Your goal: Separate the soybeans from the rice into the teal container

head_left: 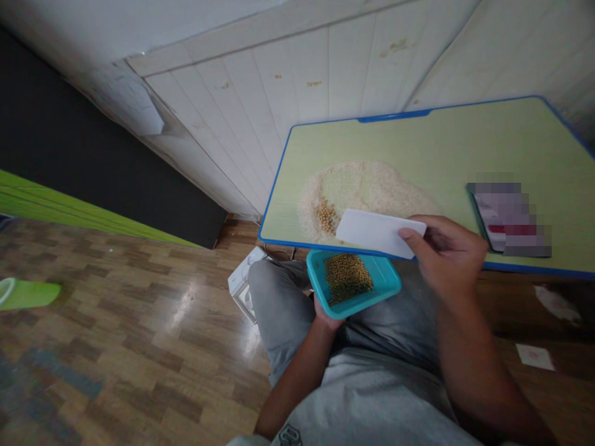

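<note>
My right hand [453, 251] grips one end of a flat white card [374, 232], thumb on top, just above the front edge of the green table [465, 142]. Close to the card's free end lies a small heap of round yellow beans [325, 215]. Pale rice-like grains [376, 183] spread around and behind them. Below the table edge, my left hand [331, 316] holds a turquoise plastic container [385, 282] from beneath, its fingers mostly hidden. Many beans [346, 275] lie inside the container, which is tilted a little.
A blurred-out flat package [509, 220] lies on the table at right. The blue table rim [279, 240] borders a white panelled wall [288, 87]. A white box [244, 291] stands on the floor beside my leg, and a green bin [30, 294] lies at far left.
</note>
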`<state>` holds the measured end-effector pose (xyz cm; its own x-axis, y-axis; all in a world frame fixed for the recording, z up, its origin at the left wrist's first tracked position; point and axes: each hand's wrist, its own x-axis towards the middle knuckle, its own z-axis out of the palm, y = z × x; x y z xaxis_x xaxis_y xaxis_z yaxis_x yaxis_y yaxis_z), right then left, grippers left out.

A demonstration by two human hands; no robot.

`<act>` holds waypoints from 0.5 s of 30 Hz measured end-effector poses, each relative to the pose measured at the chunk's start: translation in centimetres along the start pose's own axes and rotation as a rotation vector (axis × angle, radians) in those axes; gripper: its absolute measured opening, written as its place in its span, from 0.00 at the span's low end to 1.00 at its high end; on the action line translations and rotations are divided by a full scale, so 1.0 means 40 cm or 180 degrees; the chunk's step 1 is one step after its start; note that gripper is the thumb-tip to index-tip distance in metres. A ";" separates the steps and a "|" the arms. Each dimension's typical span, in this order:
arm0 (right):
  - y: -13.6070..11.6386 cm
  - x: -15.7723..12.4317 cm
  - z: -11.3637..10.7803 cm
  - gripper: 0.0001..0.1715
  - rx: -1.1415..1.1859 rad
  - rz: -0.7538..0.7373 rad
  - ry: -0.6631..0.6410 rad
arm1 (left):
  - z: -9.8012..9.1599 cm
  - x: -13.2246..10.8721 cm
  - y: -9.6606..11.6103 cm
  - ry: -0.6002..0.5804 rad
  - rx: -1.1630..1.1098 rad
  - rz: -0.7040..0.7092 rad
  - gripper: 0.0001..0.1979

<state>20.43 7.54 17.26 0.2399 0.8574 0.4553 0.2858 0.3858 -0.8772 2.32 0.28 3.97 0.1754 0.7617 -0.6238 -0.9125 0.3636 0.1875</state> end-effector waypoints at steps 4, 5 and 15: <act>-0.004 0.000 -0.007 0.03 0.0010 -0.0036 -0.0161 | -0.009 0.002 0.001 -0.0166 -0.0092 -0.0023 0.29; -0.006 0.000 -0.007 0.04 0.0012 -0.0040 -0.0154 | -0.010 0.002 0.001 -0.0166 -0.0084 -0.0021 0.29; -0.016 -0.019 0.018 0.08 0.0102 0.0089 0.0191 | -0.016 0.006 0.003 -0.0356 -0.0044 0.0005 0.30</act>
<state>19.39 6.89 17.34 0.3028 0.8465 0.4379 0.2487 0.3734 -0.8937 2.03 0.14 3.37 0.2135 0.8175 -0.5348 -0.9176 0.3557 0.1775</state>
